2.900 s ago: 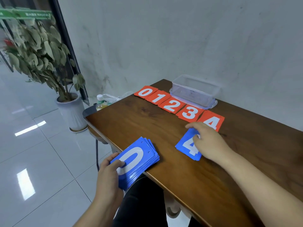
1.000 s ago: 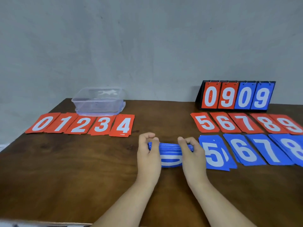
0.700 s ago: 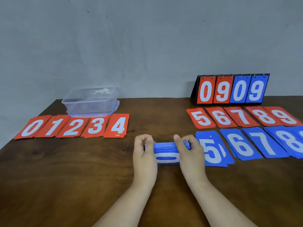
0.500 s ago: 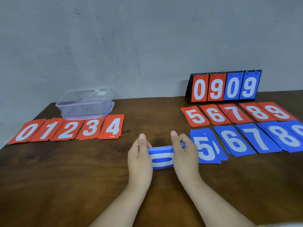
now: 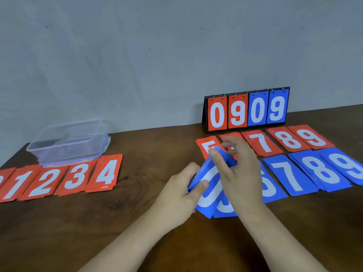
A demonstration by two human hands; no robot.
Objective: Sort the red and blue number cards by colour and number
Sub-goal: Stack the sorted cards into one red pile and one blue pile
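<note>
**A:** How are the cards in hand to be described?

**B:** A stack of blue cards is seen, thin and rectangular. A large rounded white numeral is printed on the front card. It is partly covered, so it cannot be read with certainty.

**A:** What writing can be read?

**B:** On the left of the table, red cards are laid in a row, and 1, 2, 3 and 4 can be read. A clear plastic container is set just behind them. On the right, a red 5 is partly hidden, and red 7, 8 and 9 are laid beside it. In front of these, blue piles marked 7, 8 and 9 are spread, with a half-hidden 6 next to them. By the wall, 0909 is shown on a flip scoreboard, with two red digits followed by two blue.

**A:** Where is the stack held?

**B:** It is raised off the table and tilted, between the red 4 and the blue piles. It is gripped from the left by the left hand, with the thumb laid across its face. Its upper end is pinched by the right hand, whose fingers are blurred. Under that hand, a blue card lies flat on the table, showing only a white curve.
</note>
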